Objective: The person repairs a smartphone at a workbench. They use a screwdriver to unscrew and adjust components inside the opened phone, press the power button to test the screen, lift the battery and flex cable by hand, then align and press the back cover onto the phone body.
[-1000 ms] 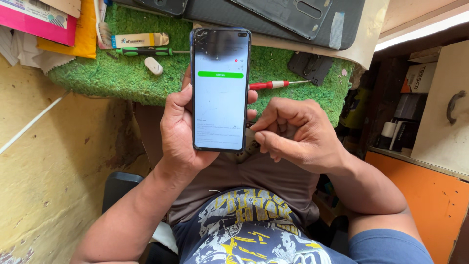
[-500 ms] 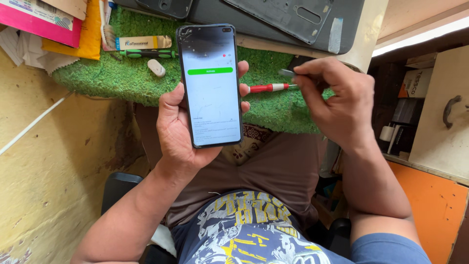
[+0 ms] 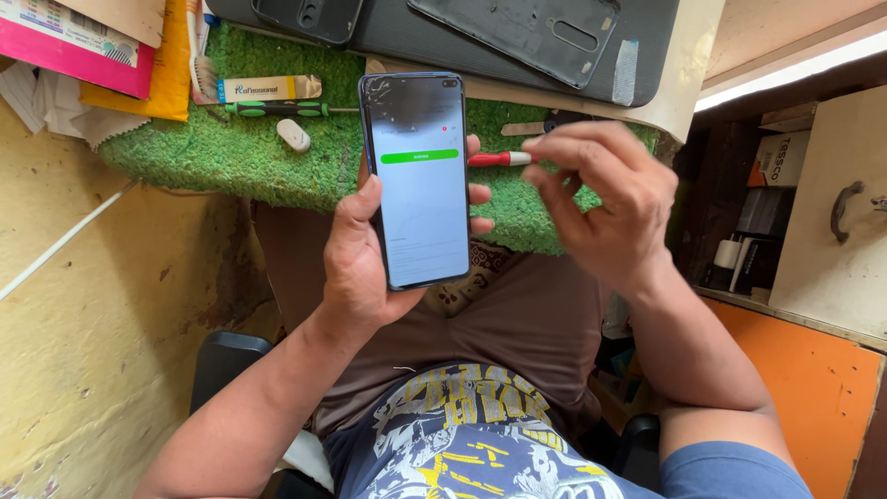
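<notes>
My left hand grips a dark smartphone upright over my lap; its glass is cracked at the top and the lit screen shows a green bar. My right hand hovers to the right of the phone, its fingertips pinched together just above the end of a red-handled screwdriver. The screwdriver lies on a green turf mat. I cannot make out anything between the pinched fingers. A thin metal tool lies on the mat just beyond them.
On the mat lie a green-handled screwdriver, a small white piece and a narrow box. Two dark phone back covers rest at the bench's far edge. A pink box sits far left, an orange cabinet to the right.
My right hand has risen from beside the phone's lower edge up over the mat near the red screwdriver. The left hand has lifted the phone slightly and still holds it.
</notes>
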